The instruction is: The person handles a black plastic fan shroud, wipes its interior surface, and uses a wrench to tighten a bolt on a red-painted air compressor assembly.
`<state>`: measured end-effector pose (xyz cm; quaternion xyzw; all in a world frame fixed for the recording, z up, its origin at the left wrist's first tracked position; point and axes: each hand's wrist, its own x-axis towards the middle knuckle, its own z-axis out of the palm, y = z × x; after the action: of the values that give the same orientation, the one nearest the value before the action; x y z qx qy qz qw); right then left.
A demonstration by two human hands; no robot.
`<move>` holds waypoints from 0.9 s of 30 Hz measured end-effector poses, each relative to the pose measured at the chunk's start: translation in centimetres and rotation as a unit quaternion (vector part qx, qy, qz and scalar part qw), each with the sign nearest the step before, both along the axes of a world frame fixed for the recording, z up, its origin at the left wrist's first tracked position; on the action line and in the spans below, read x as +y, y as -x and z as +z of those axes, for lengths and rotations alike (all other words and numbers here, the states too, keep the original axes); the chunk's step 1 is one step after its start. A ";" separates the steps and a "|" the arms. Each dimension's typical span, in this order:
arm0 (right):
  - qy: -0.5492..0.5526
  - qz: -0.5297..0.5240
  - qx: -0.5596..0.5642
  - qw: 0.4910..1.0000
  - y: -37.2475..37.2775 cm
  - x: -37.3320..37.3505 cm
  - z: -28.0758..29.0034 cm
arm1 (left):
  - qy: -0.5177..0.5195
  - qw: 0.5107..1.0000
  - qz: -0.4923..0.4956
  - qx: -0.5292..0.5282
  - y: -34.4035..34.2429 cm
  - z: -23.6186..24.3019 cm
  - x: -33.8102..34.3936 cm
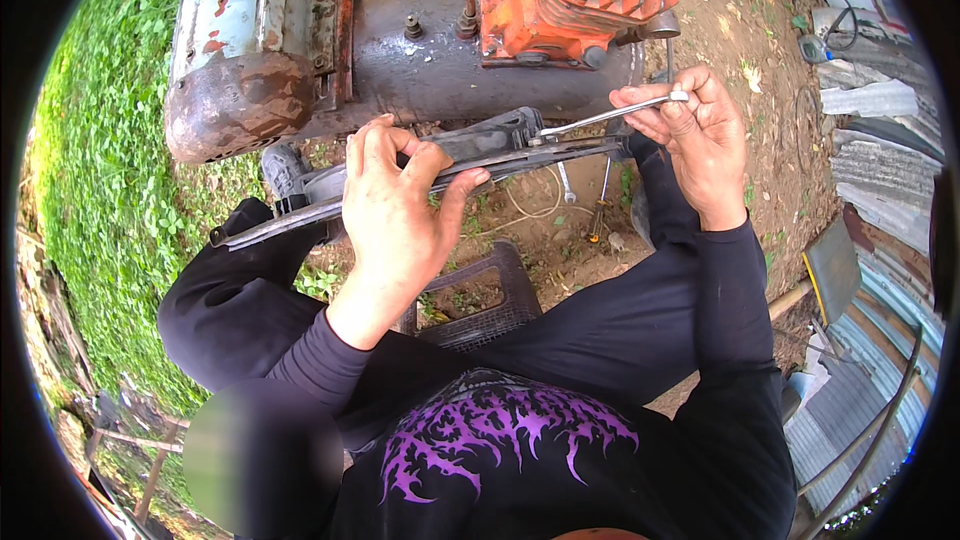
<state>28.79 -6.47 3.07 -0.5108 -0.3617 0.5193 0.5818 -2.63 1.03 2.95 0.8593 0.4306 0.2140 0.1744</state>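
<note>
A rusty air compressor point(420, 50) lies across the bare ground at the top of the view, its dark tank horizontal, a grey, rust-patched motor housing point(240, 50) at its left end and an orange finned pump point(585, 0) on top toward the right. Grass point(100, 190) covers the ground on the left; corrugated metal sheets point(880, 270) are stacked along the right side. A dark plastic stool point(485, 295) shows between the person's knees. Across the knees, just below the tank, rests a long flat metal bar point(300, 215) with a dark bracket point(490, 135) on top, running from lower left up to the right. The left hand point(395, 205) is wrapped over the bar and bracket near their middle, fingers curled shut around them. The right hand point(690, 135) pinches the far end of a slim silver wrench point(600, 118), whose other end sits on the bracket. More small tools point(590, 200) lie on the dirt beneath the bar.
</note>
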 end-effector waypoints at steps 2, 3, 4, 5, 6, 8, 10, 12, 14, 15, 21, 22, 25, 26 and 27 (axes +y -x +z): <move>-0.001 -0.001 -0.005 1.000 0.0 -0.2 0.0 | -0.003 1.000 -0.004 0.003 0.1 0.0 -0.1; -0.002 0.003 0.008 1.000 0.0 -0.1 0.0 | -0.002 1.000 -0.004 0.005 0.1 0.0 0.0; -0.002 0.005 0.020 1.000 0.1 -0.2 -0.1 | -0.002 1.000 -0.006 0.006 0.1 0.0 0.0; -0.003 0.007 0.033 0.999 0.1 -0.2 -0.1 | -0.001 1.000 -0.007 0.007 0.2 0.0 0.0; 0.000 0.009 0.024 1.000 0.0 -0.2 -0.2 | 0.000 1.000 -0.006 0.006 0.1 0.0 0.0; 0.006 0.013 0.005 1.000 -0.1 -0.2 -0.3 | 0.002 1.000 -0.005 0.003 0.1 0.0 -0.1; -0.001 0.022 -0.008 1.000 0.1 -0.3 -0.2 | 0.002 1.000 -0.002 0.002 0.2 0.0 -0.1; -0.014 0.027 -0.009 1.000 0.6 -0.2 0.1 | -0.001 1.000 -0.001 0.000 0.2 0.0 -0.1; -0.031 0.029 0.002 0.999 1.2 0.1 0.5 | -0.006 1.000 0.000 -0.002 0.0 0.1 -0.2; -0.048 0.036 -0.017 0.998 1.8 0.4 0.8 | 0.002 1.000 0.005 -0.004 0.1 0.0 -0.3; -0.074 0.064 -0.217 0.971 9.1 4.4 3.5 | 0.009 0.997 0.051 -0.059 0.3 -0.5 -0.5; -0.084 0.087 -0.274 0.954 10.5 5.1 3.6 | -0.033 0.993 0.052 -0.096 0.5 -1.6 -0.5; -0.151 0.139 -0.437 0.876 14.4 6.1 2.1 | -0.079 0.990 0.045 -0.104 0.8 -2.2 -0.4; -0.140 0.153 -0.467 0.860 15.8 6.1 1.4 | -0.069 0.990 0.042 -0.118 0.8 -2.4 -0.4; -0.144 0.173 -0.498 0.837 16.7 5.8 0.6 | -0.060 0.989 0.042 -0.131 0.9 -2.4 -0.5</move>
<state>12.08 -0.62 3.68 -0.5401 -0.7560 0.2289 0.2904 -3.56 0.53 0.57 0.8140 0.4257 0.3576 0.1684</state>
